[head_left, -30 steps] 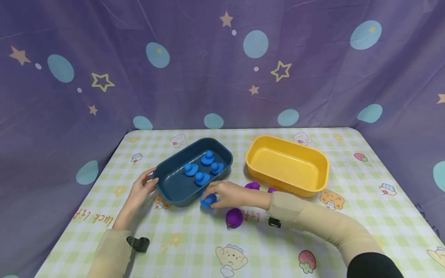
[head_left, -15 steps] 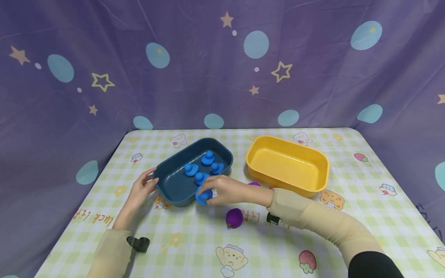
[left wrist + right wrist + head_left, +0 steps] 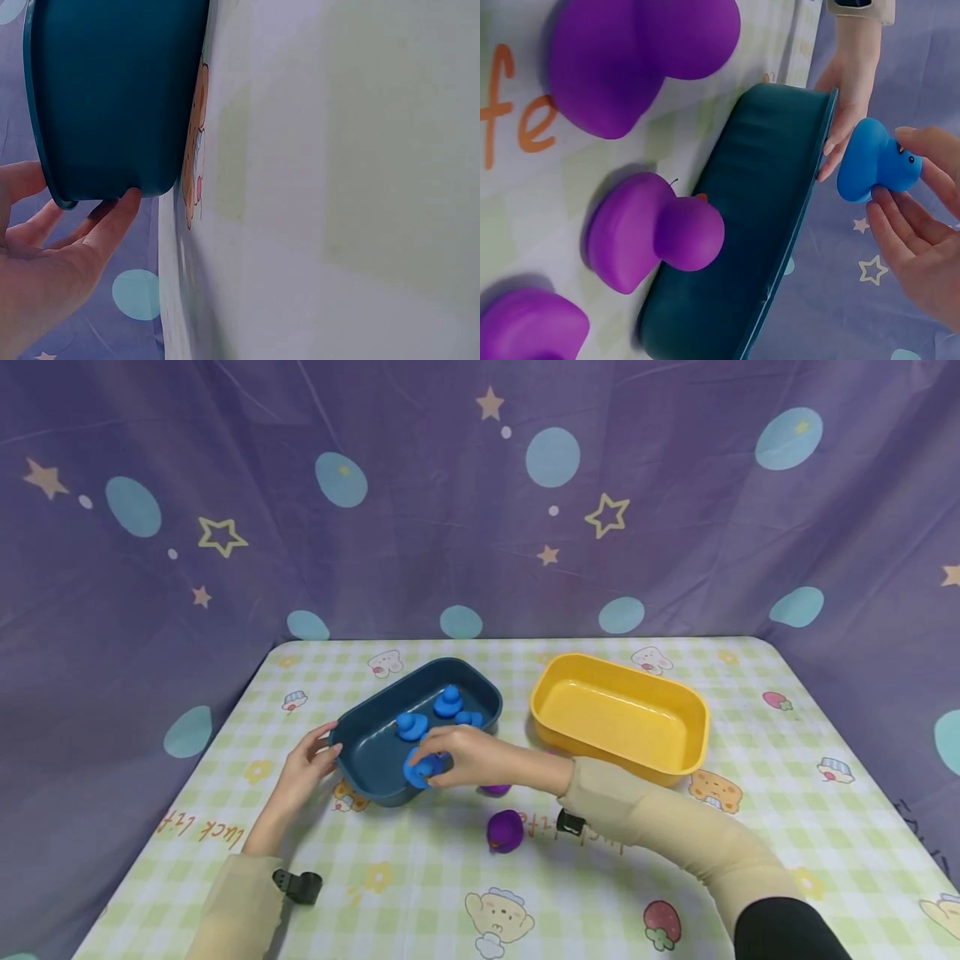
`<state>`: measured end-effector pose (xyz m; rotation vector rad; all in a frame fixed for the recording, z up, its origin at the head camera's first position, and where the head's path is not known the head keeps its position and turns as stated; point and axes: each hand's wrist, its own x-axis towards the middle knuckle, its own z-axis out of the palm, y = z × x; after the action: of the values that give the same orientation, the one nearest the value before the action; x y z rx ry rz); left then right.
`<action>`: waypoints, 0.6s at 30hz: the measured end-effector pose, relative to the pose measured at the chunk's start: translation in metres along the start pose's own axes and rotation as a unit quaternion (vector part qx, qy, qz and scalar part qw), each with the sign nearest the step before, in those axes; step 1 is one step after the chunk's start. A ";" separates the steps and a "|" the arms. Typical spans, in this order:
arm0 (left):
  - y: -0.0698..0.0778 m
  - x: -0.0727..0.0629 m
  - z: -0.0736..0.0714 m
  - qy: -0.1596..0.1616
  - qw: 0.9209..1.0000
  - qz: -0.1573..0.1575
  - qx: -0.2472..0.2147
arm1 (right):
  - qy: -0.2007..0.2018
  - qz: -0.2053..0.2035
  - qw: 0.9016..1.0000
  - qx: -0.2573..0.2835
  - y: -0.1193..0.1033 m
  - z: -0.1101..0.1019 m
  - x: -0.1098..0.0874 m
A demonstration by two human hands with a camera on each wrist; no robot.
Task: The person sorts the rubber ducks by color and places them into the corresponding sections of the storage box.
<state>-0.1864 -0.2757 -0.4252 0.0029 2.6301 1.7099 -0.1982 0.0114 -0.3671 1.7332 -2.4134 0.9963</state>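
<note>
Blue duck (image 3: 864,161), one: pinched between thumb and fingertips of the right hand (image 3: 465,758), which is closed to a duck's breadth; held over the near long edge of the dark blue basin (image 3: 375,758). Basin's left end: gripped at the rim by the left hand (image 3: 303,766), fingers partly spread. Other blue ducks (image 3: 448,703), three visible: contained toward the basin's right end. Purple ducks (image 3: 622,232), three: placed on the surface (image 3: 420,885), outside the basin. Yellow basin (image 3: 618,720): set toward the surface's far right corner.
</note>
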 end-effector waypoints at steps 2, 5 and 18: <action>0.000 0.000 0.000 0.000 1.000 0.000 0.002 | -0.003 0.007 1.000 -0.001 0.001 0.000 0.003; 0.000 0.000 0.000 0.001 1.000 0.000 0.003 | -0.012 0.019 1.000 -0.003 0.002 0.001 0.008; 0.000 0.000 0.000 -0.001 1.000 0.000 0.002 | -0.031 0.062 0.998 0.002 0.014 0.011 0.028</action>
<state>-0.1867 -0.2758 -0.4250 0.0051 2.6314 1.7046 -0.2172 -0.0149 -0.3728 1.6564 -2.5880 0.9740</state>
